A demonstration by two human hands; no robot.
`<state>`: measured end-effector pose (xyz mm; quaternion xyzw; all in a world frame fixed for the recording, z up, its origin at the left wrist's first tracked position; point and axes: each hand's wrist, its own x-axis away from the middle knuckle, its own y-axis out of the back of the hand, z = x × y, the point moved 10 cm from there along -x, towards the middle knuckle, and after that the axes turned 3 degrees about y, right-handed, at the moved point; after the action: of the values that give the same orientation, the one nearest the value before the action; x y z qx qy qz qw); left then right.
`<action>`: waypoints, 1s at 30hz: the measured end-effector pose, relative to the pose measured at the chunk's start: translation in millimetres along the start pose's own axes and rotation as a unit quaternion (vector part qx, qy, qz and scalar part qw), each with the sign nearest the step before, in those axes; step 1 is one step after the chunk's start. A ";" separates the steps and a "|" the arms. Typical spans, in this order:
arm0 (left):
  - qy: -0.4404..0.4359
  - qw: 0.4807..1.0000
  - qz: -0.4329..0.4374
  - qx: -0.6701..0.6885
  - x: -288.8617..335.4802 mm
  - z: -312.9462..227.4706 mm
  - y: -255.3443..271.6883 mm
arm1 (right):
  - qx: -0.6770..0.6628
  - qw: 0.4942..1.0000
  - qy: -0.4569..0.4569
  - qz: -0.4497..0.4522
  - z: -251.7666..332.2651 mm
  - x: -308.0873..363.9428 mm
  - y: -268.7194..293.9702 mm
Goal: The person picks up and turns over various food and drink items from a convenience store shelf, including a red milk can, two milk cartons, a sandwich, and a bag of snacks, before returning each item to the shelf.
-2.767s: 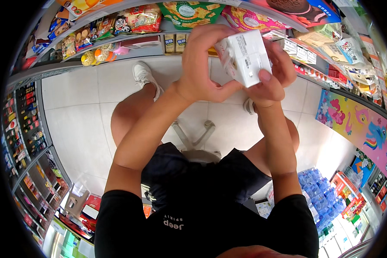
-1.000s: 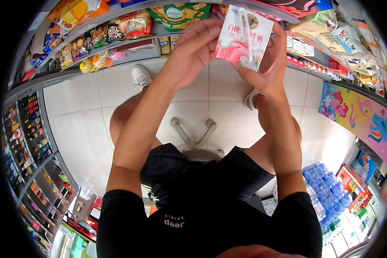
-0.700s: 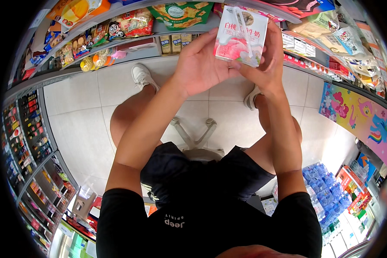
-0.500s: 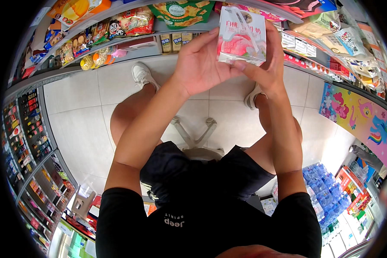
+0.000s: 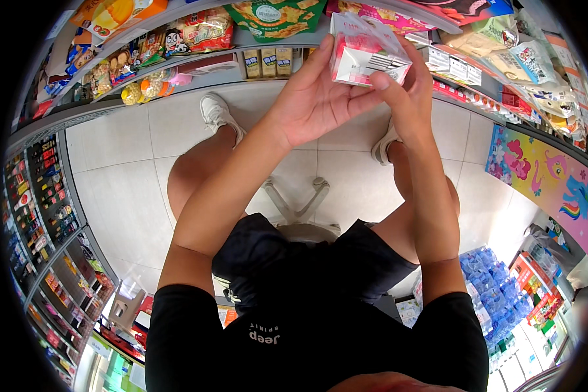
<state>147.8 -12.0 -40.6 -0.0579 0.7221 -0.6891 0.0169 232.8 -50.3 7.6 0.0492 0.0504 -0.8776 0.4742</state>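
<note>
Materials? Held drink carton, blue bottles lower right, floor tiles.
Drink carton: probably coated paperboard, smooth; flat printed faces, crisp folded edges.
Blue bottles: likely clear plastic, glossy; see-through with bright glints. Film wrap unclear.
Floor tiles: pale, smooth, perhaps ceramic; straight joint lines, soft sheen. Could be stone.

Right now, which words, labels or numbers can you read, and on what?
Lettering located, not transcribed:
Pink-and-white carton between left hand and right hand: tilted front print; dark stripes on the end.
Black shirt: pale lettering, upside down.
Green snack bag: print in a pale round emblem.
Small goods far left: too small to read.
</note>
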 end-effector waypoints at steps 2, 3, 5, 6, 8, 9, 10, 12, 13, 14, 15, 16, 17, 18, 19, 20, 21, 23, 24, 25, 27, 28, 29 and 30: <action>0.003 1.000 -0.006 0.003 -0.8 1.3 2.3 | 0.008 1.000 -0.014 -0.013 -3.3 1.1 2.8; 0.006 1.000 -0.011 0.005 -1.1 2.2 3.9 | 0.002 1.000 -0.015 -0.014 -3.8 1.3 2.8; 0.008 1.000 -0.014 0.006 -1.5 3.0 3.9 | -0.004 1.000 -0.016 -0.016 -4.6 1.5 3.3; 0.010 1.000 -0.017 0.006 -1.8 3.4 4.0 | -0.005 1.000 -0.012 -0.014 -4.6 1.3 3.2; 0.009 1.000 -0.017 0.007 -2.4 3.6 4.8 | -0.005 1.000 -0.009 -0.012 -4.0 1.2 2.9; 0.007 1.000 -0.017 0.007 -2.6 3.6 5.4 | -0.004 1.000 -0.006 -0.012 -3.2 1.4 2.6; 0.007 1.000 -0.017 0.007 -2.9 3.8 5.6 | -0.003 1.000 -0.004 -0.012 -2.6 1.4 2.5; 0.002 1.000 -0.017 0.001 -2.6 2.8 6.4 | -0.005 1.000 -0.001 -0.010 -3.0 1.1 1.6; 0.002 1.000 -0.018 0.001 -2.5 2.8 7.1 | -0.007 1.000 0.002 -0.008 -2.7 1.0 0.9; 0.000 1.000 -0.016 0.001 -2.4 2.4 7.7 | -0.007 1.000 0.002 -0.008 -2.3 1.0 0.8; -0.001 1.000 -0.015 0.001 -2.3 2.0 7.7 | -0.005 1.000 0.002 -0.004 -1.4 1.0 -0.3; -0.002 1.000 -0.015 0.001 -2.1 1.9 7.1 | -0.003 1.000 0.002 0.000 -0.5 1.0 -1.5; -0.003 1.000 -0.020 -0.001 -2.1 2.0 6.9 | -0.002 1.000 0.002 0.000 0.1 1.0 -1.7; -0.005 1.000 -0.025 -0.003 -2.2 1.7 6.9 | -0.007 1.000 0.005 0.003 1.2 0.9 -2.9; -0.005 1.000 -0.025 -0.003 -2.2 1.3 6.4 | -0.013 1.000 0.007 0.007 2.2 1.0 -3.9; -0.005 1.000 -0.024 -0.003 -1.9 0.7 5.7 | -0.013 1.000 0.007 0.007 2.5 1.4 -4.0; -0.005 1.000 -0.023 -0.003 -1.5 0.3 5.3 | -0.015 1.000 0.001 0.013 1.7 2.0 -4.8; -0.005 1.000 -0.017 0.003 -1.1 -0.3 6.1 | -0.018 1.000 -0.005 0.019 0.7 2.9 -5.7; -0.005 1.000 -0.012 0.009 -0.9 -0.8 5.3 | -0.031 0.999 -0.008 0.021 -0.5 3.7 -6.1; -0.006 1.000 -0.012 0.009 -0.2 -1.7 4.7 | -0.044 0.999 -0.011 0.023 -1.7 4.2 -6.5; -0.009 1.000 0.007 -0.018 0.5 -3.4 -3.3 | -0.068 0.997 -0.019 0.026 -5.2 4.1 -5.8; -0.010 1.000 0.007 -0.018 0.4 -3.3 -6.8 | -0.093 0.995 -0.027 0.029 -6.9 3.8 -6.0; -0.022 0.996 -0.023 -0.081 0.1 -5.2 -7.0 | -0.092 0.995 -0.028 0.030 -5.6 4.0 -4.5; -0.035 0.988 -0.053 -0.143 0.3 -8.0 -5.0 | -0.101 0.993 -0.040 0.039 -5.5 4.6 -4.6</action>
<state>146.9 -4.3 -35.2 -0.1217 0.8084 -0.5759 -0.0029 226.6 -50.8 1.7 -0.0321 0.1176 -0.8503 0.5120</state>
